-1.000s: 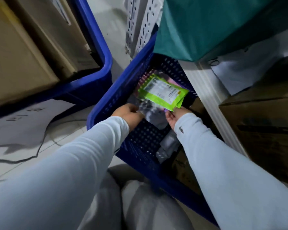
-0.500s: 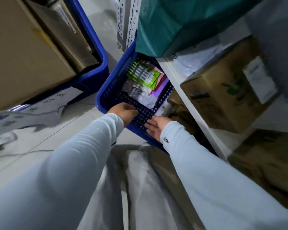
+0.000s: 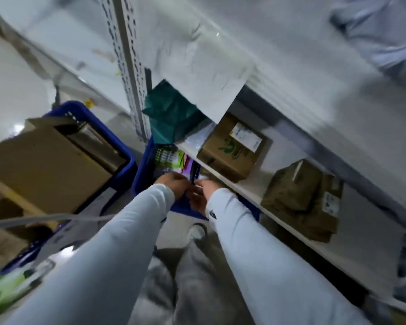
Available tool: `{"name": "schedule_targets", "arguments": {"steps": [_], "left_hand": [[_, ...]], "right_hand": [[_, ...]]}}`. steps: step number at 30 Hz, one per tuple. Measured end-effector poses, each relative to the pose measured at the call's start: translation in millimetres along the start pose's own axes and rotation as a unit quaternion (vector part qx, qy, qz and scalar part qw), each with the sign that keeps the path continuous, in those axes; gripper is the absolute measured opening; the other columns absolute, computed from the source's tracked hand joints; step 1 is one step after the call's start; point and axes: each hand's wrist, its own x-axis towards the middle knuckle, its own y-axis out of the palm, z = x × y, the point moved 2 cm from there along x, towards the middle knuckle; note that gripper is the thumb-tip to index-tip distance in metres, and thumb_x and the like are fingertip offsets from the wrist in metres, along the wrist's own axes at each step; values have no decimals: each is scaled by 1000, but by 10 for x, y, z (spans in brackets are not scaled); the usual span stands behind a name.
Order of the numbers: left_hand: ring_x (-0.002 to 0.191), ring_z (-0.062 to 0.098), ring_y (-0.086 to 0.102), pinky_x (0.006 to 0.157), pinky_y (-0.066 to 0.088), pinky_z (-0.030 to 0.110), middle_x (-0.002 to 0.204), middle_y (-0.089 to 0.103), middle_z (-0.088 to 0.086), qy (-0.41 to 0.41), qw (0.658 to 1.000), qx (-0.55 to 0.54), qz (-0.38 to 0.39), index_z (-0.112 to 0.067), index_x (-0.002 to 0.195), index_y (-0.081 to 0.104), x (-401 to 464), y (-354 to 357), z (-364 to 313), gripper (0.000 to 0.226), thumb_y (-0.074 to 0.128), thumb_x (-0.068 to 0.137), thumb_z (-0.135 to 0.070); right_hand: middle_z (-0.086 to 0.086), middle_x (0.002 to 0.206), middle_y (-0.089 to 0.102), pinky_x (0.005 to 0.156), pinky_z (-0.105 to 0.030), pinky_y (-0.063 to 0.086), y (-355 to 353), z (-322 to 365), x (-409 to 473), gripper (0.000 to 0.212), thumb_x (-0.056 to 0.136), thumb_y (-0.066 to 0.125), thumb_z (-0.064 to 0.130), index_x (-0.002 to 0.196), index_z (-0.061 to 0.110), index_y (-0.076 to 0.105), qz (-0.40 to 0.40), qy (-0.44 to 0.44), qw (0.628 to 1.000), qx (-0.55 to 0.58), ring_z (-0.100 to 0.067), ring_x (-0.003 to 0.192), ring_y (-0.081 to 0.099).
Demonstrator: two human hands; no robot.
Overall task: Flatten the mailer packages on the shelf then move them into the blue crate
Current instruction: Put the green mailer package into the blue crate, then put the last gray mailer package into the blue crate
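Note:
The blue crate (image 3: pixel 140 177) stands on the floor under the shelf's edge. Inside it lie a green mailer (image 3: pixel 168 158), a purple one (image 3: pixel 189 164) and others, partly hidden by my hands. My left hand (image 3: pixel 174 185) and right hand (image 3: pixel 201 195) hover close together over the crate's near side. Their fingers are loosely bent and I see nothing held in either. The picture is blurred by motion. On the top shelf at the far right lies a grey mailer (image 3: pixel 380 31).
A teal bag (image 3: pixel 171 113) hangs over the crate's far end beside the perforated shelf post (image 3: pixel 131 73). A cardboard box (image 3: pixel 232 146) and a brown wrapped parcel (image 3: pixel 302 198) sit on the lower shelf (image 3: pixel 249 195). A second blue crate (image 3: pixel 130 160) with cardboard boxes stands left.
The view has risen and pulled back from the crate, showing the shelves. Both hands let go of the mailers, drew back towards the crate's near rim and came together.

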Motion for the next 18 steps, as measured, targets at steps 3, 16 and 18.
{"name": "schedule_targets", "arguments": {"steps": [3, 16, 18], "left_hand": [[98, 31, 64, 93, 51, 40, 106, 68, 14, 72, 994, 77, -2, -15, 93, 69, -362, -128, -603, 15, 64, 82, -23], [101, 27, 65, 95, 50, 34, 110, 70, 7, 352, 920, 158, -71, -18, 104, 71, -1367, 196, -2773, 23, 58, 85, -18], [101, 27, 65, 95, 49, 33, 109, 70, 7, 374, 908, 171, -77, -18, 102, 72, -1393, 354, -3008, 21, 58, 86, -19]], "right_hand": [[-1, 71, 62, 54, -25, 44, -65, 346, -571, 25, 95, 45, 26, 77, 18, 60, -4, -58, 998, -30, -19, 62, 58], [-5, 81, 69, 69, -34, 55, -1072, 2035, -2206, 15, 90, 52, 20, 81, 14, 63, -26, -300, 953, -31, -24, 73, 66], [0, 77, 65, 62, -25, 47, -1394, 2271, -2287, 15, 93, 50, 20, 83, 15, 60, -57, -329, 942, -33, -18, 66, 60]]}}
